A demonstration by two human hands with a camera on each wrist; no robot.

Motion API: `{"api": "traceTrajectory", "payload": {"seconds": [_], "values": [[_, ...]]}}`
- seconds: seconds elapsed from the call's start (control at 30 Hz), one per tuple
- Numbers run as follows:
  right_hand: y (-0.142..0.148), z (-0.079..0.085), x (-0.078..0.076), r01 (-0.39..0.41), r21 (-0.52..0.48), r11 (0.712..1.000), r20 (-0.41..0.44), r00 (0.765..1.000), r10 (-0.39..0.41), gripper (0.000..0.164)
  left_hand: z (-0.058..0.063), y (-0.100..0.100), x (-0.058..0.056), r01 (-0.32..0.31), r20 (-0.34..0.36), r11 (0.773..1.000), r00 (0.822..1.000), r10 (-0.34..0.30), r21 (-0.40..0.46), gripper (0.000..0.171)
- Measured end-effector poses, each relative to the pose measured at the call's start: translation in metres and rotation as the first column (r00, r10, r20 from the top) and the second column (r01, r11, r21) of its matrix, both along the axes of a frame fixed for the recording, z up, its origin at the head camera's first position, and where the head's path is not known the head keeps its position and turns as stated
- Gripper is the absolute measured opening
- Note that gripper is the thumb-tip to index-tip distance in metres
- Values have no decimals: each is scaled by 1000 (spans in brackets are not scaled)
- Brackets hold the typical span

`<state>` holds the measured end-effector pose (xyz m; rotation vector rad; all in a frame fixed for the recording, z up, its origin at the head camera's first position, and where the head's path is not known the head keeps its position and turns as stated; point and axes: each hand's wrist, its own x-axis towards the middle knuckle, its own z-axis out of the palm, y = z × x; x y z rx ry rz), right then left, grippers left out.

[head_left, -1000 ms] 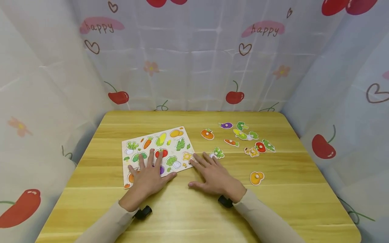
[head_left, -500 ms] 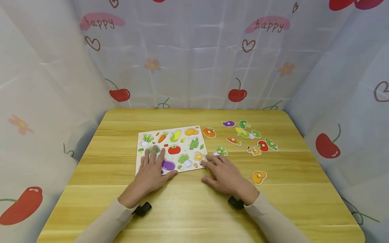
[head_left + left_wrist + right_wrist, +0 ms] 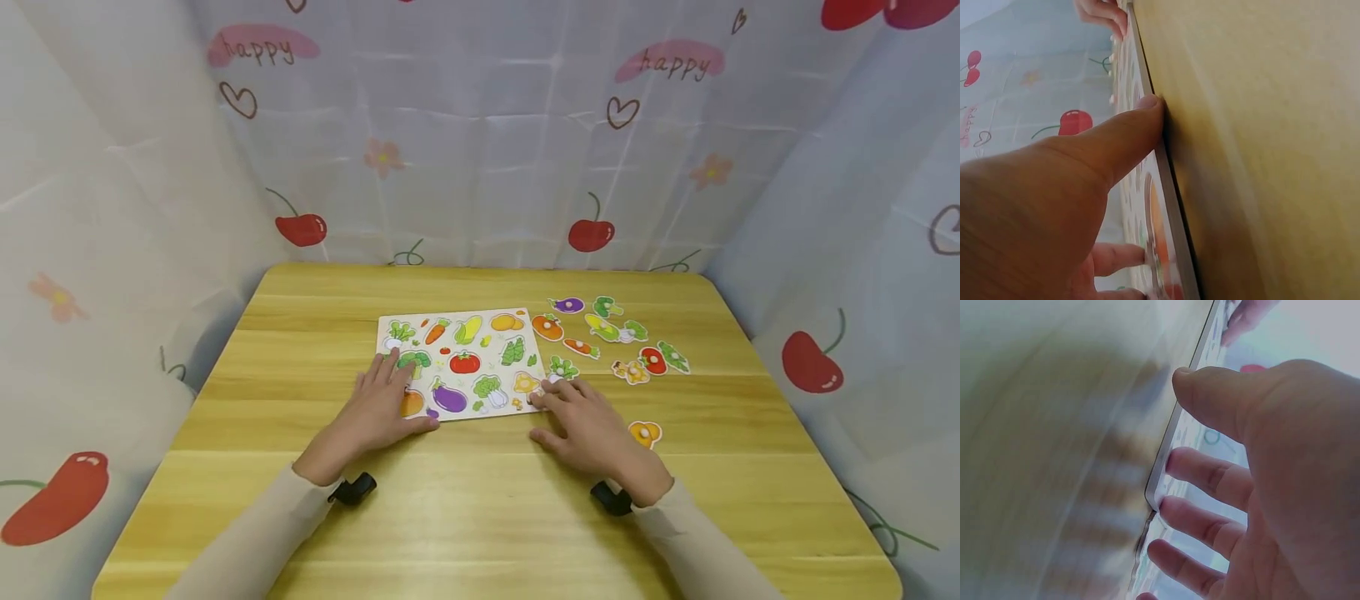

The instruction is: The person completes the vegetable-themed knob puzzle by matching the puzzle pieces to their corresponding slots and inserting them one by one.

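Observation:
A flat puzzle board printed with vegetables lies at mid-table in the head view. My left hand rests on its near left part, fingers stretched out over the broccoli picture; the left wrist view has the thumb against the near edge. At the near right corner, my right hand touches the board with its fingertips. Just off the board's right side lie the pumpkin piece and the leafy white radish piece, the latter partly hidden by the right hand.
Several knobbed vegetable pieces lie right of the board, among them an eggplant, a carrot, a corn and a tomato. An orange-yellow piece lies beside the right wrist. A printed curtain surrounds the wooden table.
The board has slid right and turned straighter, both hands moving with it. The pumpkin piece has shifted right with the board's edge, and the radish piece a little too.

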<state>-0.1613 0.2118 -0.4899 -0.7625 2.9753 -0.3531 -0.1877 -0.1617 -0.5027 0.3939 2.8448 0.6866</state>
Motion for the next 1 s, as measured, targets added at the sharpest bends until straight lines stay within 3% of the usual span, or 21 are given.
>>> {"api": "traceTrajectory", "payload": {"seconds": [0.37, 0.53, 0.77, 1.0], "values": [[29, 0, 3, 31, -70, 997, -45, 998, -34, 36, 6, 13, -13, 64, 49, 997, 997, -66, 32, 109], [34, -3, 1, 33, -110, 993, -61, 997, -40, 31, 3, 6, -17, 64, 41, 998, 997, -65, 16, 118], [40, -4, -2, 37, -143, 989, -10, 999, -39, 30, 1, -7, -18, 71, 46, 997, 996, -72, 12, 122], [51, 0, -23, 95, -289, 953, -48, 992, -113, 30, 0, -11, -19, 88, 31, 996, 996, -88, 4, 120]]}}
